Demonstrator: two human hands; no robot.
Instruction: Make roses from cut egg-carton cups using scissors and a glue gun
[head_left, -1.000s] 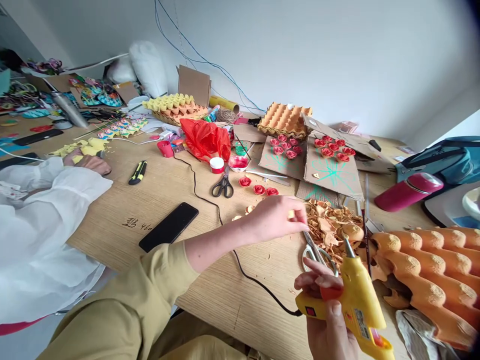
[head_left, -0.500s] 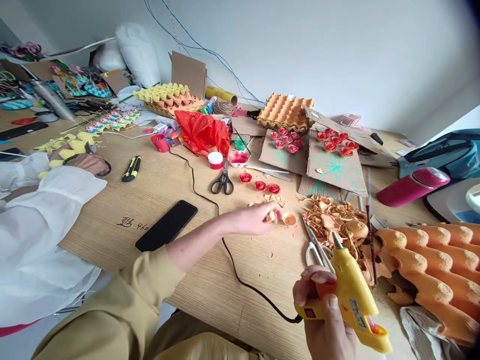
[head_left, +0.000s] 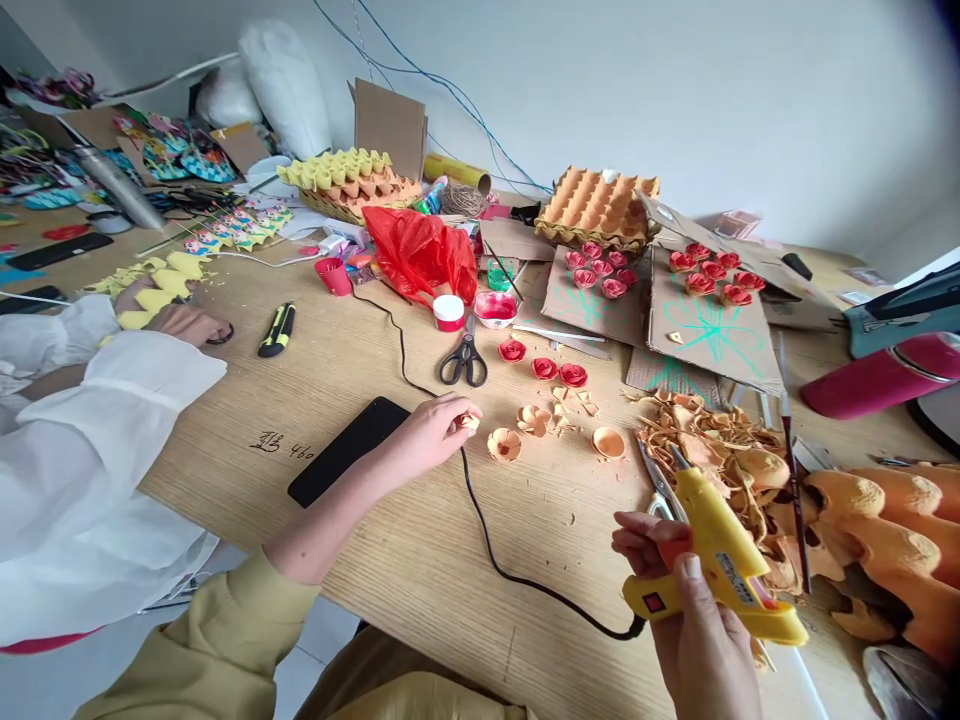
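Note:
My left hand (head_left: 435, 432) pinches a small pale orange carton piece (head_left: 469, 422) above the table, beside the black phone (head_left: 349, 450). My right hand (head_left: 697, 600) is wrapped round the handle of a yellow glue gun (head_left: 720, 540), whose nozzle points up and away. To the right of my left hand lie two flower-shaped carton pieces, one nearer (head_left: 505, 445) and one farther (head_left: 534, 420), and a small round cup (head_left: 608, 443). Three red paper roses (head_left: 544, 368) rest behind them. The gun's black cord (head_left: 510, 575) runs across the table.
Black scissors (head_left: 463, 362), a red paint dish (head_left: 496, 308) and a red plastic bag (head_left: 420, 255) stand behind. Carton scraps (head_left: 694, 425) and orange egg trays (head_left: 892, 520) lie at right. At left, another person's white sleeve (head_left: 142, 390) and hand reach over the table.
My left hand has moved left and now holds a small carton piece, leaving the flower-shaped pieces in view. The camera view has shifted, and my right hand still grips the glue gun.

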